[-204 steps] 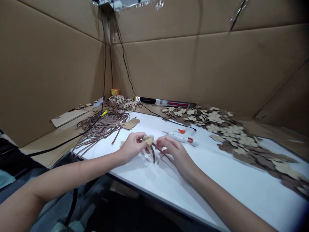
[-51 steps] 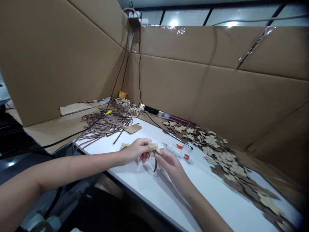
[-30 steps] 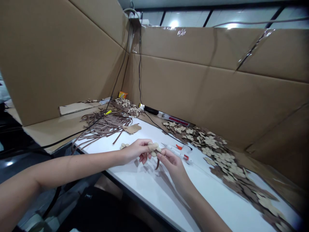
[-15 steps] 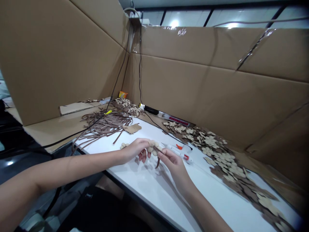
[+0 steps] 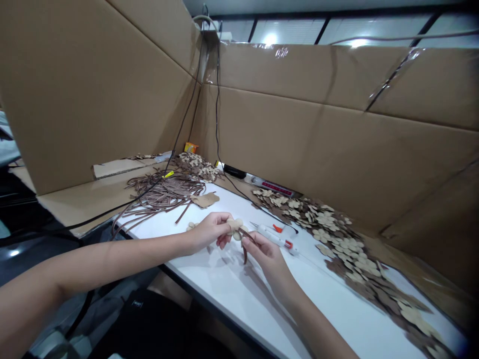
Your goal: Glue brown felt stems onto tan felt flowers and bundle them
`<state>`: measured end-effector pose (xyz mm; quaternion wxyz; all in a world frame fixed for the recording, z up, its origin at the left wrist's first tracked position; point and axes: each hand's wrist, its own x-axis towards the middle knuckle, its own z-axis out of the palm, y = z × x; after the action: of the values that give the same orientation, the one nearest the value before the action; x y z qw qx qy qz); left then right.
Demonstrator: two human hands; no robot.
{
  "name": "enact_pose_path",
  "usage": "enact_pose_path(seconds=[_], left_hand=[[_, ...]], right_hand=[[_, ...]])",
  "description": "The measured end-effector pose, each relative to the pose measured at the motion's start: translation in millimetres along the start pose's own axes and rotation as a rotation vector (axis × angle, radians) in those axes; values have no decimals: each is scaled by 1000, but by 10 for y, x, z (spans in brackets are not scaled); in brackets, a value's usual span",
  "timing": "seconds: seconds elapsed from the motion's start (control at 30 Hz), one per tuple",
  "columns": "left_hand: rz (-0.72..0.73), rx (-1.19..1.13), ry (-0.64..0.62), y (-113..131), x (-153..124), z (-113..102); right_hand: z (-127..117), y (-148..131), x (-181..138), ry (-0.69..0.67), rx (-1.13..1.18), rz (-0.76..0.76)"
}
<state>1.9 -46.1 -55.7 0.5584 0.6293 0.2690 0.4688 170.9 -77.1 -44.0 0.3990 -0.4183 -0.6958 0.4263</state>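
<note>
Pinching a tan cutout flower [image 5: 235, 226] between curled fingers, the left hand [image 5: 207, 235] holds it above the white bench [image 5: 239, 299]. The right hand [image 5: 264, 257] nips a brown strip [image 5: 244, 253] against the flower, a hot glue gun [image 5: 273, 237] just beside, heaped cutout flowers [image 5: 325, 222] beyond.

The single head-worn camera is looking forward and down from the person's own viewpoint, facing the corner of the cardboard walls [image 5: 299, 144]. It is viewing the left hand [image 5: 209, 234] and right hand [image 5: 264, 254] from close behind, above the white surface [image 5: 239, 294].
</note>
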Motion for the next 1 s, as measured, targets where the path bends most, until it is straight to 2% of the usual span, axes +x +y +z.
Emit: enact_pose_path(seconds=[0.27,0.6,0.83,1.0], left_hand=[[9,-1,57,-18,16,15],[-62,-45,34,17,20,13],[21,26,19,19,1,10],[15,43,37,31,-2,10]], right_hand=[[16,-25,-3,22,-17,-29],[-12,20,18,69,-119,-102],[-41,-18,-19,166,-196,-169],[-78,-20,-11,142,-158,-171]])
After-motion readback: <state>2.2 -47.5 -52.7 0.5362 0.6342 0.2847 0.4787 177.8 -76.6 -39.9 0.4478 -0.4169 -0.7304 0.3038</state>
